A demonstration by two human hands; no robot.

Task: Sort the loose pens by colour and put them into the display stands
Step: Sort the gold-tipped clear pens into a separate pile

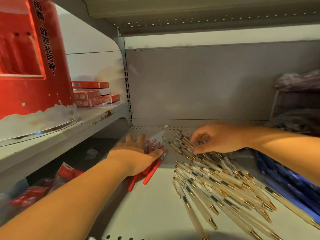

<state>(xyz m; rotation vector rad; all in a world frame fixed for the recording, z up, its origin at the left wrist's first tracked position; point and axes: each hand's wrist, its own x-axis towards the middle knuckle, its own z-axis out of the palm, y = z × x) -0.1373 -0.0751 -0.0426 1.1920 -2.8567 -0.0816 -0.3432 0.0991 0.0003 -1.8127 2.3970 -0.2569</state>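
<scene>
- Left of the gold pens [216, 184] pile, on shelf [147, 213]: left hand [138, 153] clamped round a bunch of red pens [154, 148].
- Far end of pile: right hand [216, 139] curled over it, can't tell if it's got one.
- Pens prob light, stiff, slick; grab mid-barrel imo.

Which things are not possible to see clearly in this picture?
Head view only:
1. Number of red pens: the left hand covers most.
2. Whether the right hand grips any gold pens: its fingers hide this.
3. Blue pens: blurred, cut by the right edge.
4. Red stand: cut by the left edge.
</scene>
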